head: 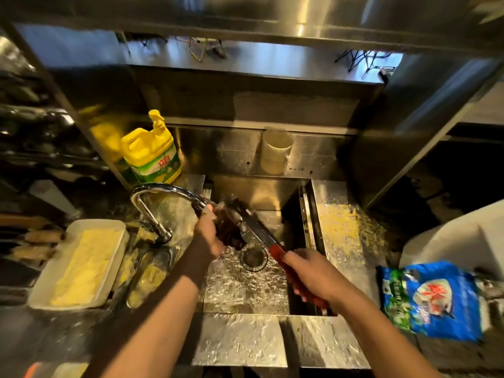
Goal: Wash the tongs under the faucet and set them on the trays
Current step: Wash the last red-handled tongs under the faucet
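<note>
While the tongs (pixel 256 230) sit over the sink (pixel 313 214) with their metal tips right at the faucet (pixel 163 193) spout, this is the washing step, not yet the put-down. Red handle end is gripped by the right hand (pixel 313 274), fingers clenched around it. Left hand (pixel 210 236) is up at the tip end, fingers curled onto the metal blades, looks like rubbing them; blur there, so exact contact is hard to tell. Water stream not clearly visible, but the sink floor around the drain (pixel 253 257) is wet and rippled. Left of the sink on the table: white tray (pixel 41 290) with pale yellow contents, and a metal tray (pixel 152 274) just beside it. Yellow dish soap jug (pixel 150 151) behind the faucet, blue bag (pixel 431 298) on the right. Next move, by my read: finish rinsing, left hand lets go, right hand carries the tongs left across the faucet to the trays, watch the spout neck.
</note>
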`<state>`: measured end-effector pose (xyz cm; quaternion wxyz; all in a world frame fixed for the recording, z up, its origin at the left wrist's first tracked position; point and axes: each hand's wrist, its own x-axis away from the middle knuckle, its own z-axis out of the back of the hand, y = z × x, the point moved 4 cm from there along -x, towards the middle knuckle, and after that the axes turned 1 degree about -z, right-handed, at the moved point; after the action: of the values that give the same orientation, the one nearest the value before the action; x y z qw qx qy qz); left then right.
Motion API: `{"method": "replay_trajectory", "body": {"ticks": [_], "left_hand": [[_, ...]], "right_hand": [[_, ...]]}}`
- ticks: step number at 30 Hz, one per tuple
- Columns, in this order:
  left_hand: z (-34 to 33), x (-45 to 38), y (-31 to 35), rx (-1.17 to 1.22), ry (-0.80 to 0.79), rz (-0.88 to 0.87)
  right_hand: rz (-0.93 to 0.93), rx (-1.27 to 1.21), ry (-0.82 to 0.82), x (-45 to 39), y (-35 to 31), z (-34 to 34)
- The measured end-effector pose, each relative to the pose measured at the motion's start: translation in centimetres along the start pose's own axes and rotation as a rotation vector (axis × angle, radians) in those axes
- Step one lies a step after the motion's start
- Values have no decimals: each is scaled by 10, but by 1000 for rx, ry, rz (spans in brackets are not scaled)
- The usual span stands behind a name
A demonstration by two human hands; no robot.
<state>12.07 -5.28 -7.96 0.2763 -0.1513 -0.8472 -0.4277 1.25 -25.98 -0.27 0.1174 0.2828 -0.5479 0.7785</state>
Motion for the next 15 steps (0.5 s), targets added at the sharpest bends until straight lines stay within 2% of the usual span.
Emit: {"method": "replay_trajectory", "body": {"ticks": [4, 7, 12, 15], "left_hand": [[9, 7, -5, 151, -134, 4], [6, 19, -10, 222, -207, 28], [3, 20, -21, 241, -88, 45], [8, 19, -28, 71, -46, 66]], "right_hand": [[17, -127, 60, -9, 9, -3], [86, -37, 93, -16, 8, -9], [158, 179, 84, -20, -2, -24], [128, 166, 51, -18, -4, -32]]}}
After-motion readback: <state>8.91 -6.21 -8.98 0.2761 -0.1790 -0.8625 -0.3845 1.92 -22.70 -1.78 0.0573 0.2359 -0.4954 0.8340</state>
